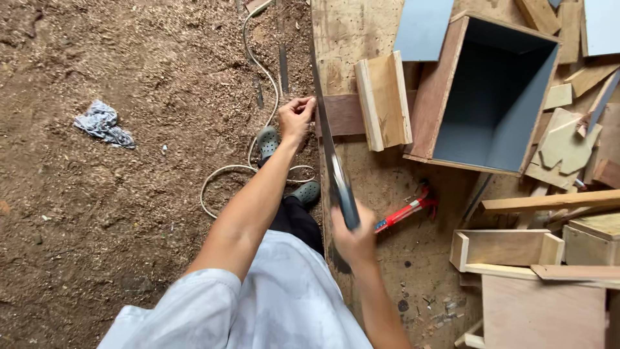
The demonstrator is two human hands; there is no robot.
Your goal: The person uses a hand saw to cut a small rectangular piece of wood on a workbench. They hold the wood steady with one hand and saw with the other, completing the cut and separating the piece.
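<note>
My right hand grips the dark handle of a handsaw whose long blade runs away from me along the left edge of a plywood workbench. My left hand is closed on the end of a brown wooden strip that lies across the bench edge, right beside the blade. The blade meets the strip near my left fingers.
An open wooden box with a grey lining stands on the bench, with a plank block, a red-handled tool and several wood offcuts around it. A white cord and a crumpled rag lie on the sawdust floor.
</note>
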